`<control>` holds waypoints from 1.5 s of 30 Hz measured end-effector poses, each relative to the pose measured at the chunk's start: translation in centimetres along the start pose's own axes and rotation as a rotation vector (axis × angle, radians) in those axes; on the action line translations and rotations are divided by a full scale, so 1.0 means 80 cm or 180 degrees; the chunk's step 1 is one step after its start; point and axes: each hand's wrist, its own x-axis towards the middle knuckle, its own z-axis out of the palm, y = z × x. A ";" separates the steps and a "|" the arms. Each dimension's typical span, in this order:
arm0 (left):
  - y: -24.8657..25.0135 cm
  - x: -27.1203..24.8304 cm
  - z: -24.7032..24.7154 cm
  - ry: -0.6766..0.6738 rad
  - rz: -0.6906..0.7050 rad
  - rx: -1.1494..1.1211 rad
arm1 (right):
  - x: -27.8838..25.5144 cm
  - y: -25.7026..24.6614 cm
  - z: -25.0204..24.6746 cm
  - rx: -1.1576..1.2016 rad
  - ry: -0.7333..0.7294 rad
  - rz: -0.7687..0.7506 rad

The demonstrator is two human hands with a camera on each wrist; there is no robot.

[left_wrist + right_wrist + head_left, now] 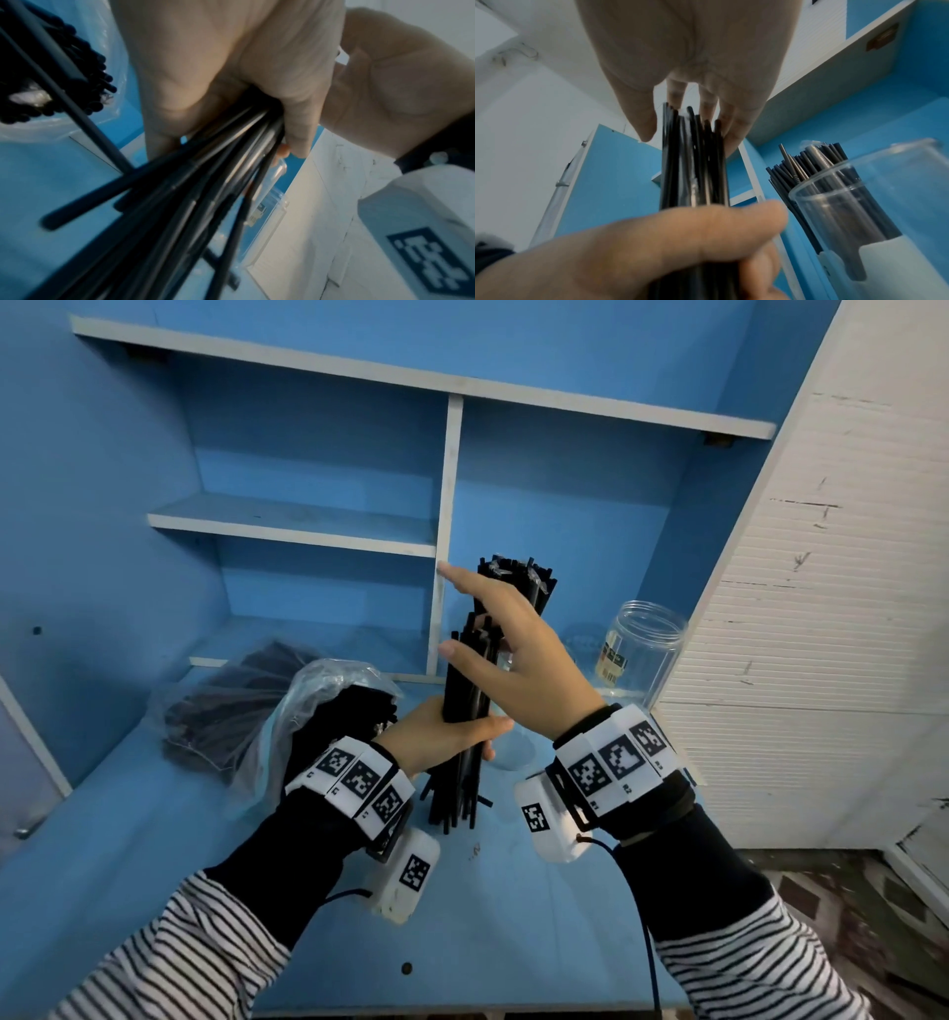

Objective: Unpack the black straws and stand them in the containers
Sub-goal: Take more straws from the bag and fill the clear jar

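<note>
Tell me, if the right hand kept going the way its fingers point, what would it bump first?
Probably the white upright shelf divider: the right hand, fingers straight above the bundle of thin black straws, points up-left toward it, though depth is unclear.

Held straws: I see a black bundle, upright, gripped mid-length by my left hand.
Filled container: clear, straws standing inside, just behind the bundle.
Empty container: clear, upright, right of the bundle.
</note>
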 end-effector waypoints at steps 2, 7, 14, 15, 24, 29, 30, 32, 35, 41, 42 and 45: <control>-0.002 0.000 0.002 -0.0041 -0.0104 0.0120 | -0.001 0.004 0.002 -0.0222 -0.0129 0.0097; 0.010 -0.006 0.007 0.0095 -0.0023 0.0190 | -0.006 0.014 0.007 -0.0210 0.0294 0.0123; -0.007 0.006 0.009 -0.0129 -0.0112 0.0590 | -0.015 0.014 0.008 -0.0294 -0.0090 0.0157; -0.016 0.009 0.008 -0.0203 -0.0175 0.0658 | -0.018 0.014 0.008 -0.0292 -0.0051 0.0157; 0.010 -0.010 0.005 -0.0282 0.0044 0.0856 | -0.030 0.011 -0.016 0.0037 0.0106 0.1202; 0.024 -0.017 0.010 -0.0626 0.0294 0.1017 | -0.034 0.015 -0.011 0.0122 -0.0550 0.1308; 0.025 -0.016 0.012 -0.0597 0.0318 0.1074 | -0.035 0.016 -0.007 0.0176 -0.0598 0.1282; 0.026 -0.017 0.016 -0.0571 0.0344 0.1099 | -0.035 0.018 -0.002 0.0212 -0.0608 0.1205; 0.024 -0.018 0.014 -0.0691 0.0306 0.0825 | -0.037 0.018 -0.002 0.0274 -0.0436 0.1163; 0.011 -0.018 -0.004 -0.0816 0.0007 0.0323 | -0.035 0.019 -0.015 0.0376 -0.0055 0.1266; 0.007 -0.016 -0.007 -0.0846 -0.0022 0.0269 | -0.036 0.021 -0.019 0.0355 0.0040 0.1295; -0.003 -0.012 -0.015 -0.0784 -0.0100 0.0605 | -0.037 0.024 -0.031 0.0301 0.0179 0.1317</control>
